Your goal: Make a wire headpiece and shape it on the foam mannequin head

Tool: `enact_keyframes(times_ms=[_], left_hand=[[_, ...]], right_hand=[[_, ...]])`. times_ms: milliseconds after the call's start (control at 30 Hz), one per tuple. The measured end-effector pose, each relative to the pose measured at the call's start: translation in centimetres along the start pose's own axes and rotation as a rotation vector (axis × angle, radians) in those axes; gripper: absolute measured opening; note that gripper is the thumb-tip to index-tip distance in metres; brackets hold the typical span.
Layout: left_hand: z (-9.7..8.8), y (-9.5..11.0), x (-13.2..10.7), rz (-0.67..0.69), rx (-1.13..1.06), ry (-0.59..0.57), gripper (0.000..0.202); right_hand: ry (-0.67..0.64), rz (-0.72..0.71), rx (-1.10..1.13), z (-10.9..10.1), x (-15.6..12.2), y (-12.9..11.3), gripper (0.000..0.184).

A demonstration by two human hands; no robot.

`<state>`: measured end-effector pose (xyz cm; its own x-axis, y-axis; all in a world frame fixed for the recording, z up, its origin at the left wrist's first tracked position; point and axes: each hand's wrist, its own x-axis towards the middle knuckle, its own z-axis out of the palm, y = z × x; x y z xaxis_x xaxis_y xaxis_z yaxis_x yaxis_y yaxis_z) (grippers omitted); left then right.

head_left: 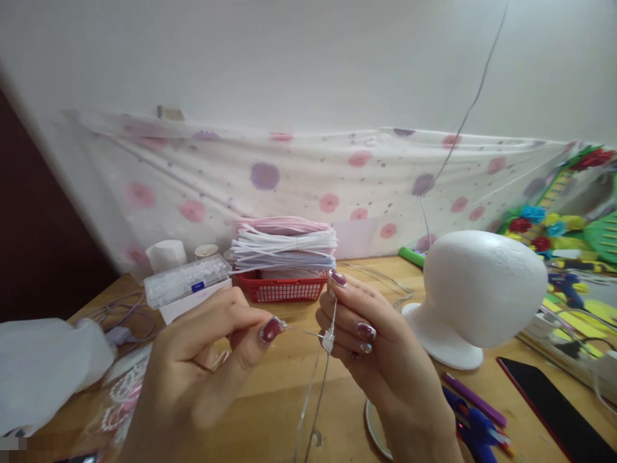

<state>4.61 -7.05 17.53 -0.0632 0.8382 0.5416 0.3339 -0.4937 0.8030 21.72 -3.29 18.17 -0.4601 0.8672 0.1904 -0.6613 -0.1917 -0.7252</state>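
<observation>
Through the head camera I have the left grip [205,366] pinching the end of a thin, clear-looking strand [307,332] between thumb and forefinger. The right grip [383,344] pinches another stretch of it at the thumb, the other fingers curled. A small, whitish, translucent bead piece [328,339] sits on the strand between the 2 grips, beside the right fingers and above the bench [270,399]; whether it touches those fingers I cannot tell. At least 2 lengths hang below.

I judge the bead piece very light, hard and smooth enough to slip, and the strand springy, apt to kink if bent sharply. I would hold the bead piece lightly by its sides and the strand close against it, pulling gently and evenly.

For writing, I find 1 blue label [198,287] on the clear plastic box [166,292], with marks too small for me to read. The phone [549,402] lies with its dark face up, and I make out no lettering or brand there.
</observation>
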Motion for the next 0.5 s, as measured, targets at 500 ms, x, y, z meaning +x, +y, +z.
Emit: enact_keyframes(times_ms=[500], left_hand=[[-0.16, -0.34, -0.57, 0.042, 0.069, -0.204, 0.03]], right_hand=[[-0.055, 0.041, -0.104, -0.29, 0.52, 0.26, 0.038]])
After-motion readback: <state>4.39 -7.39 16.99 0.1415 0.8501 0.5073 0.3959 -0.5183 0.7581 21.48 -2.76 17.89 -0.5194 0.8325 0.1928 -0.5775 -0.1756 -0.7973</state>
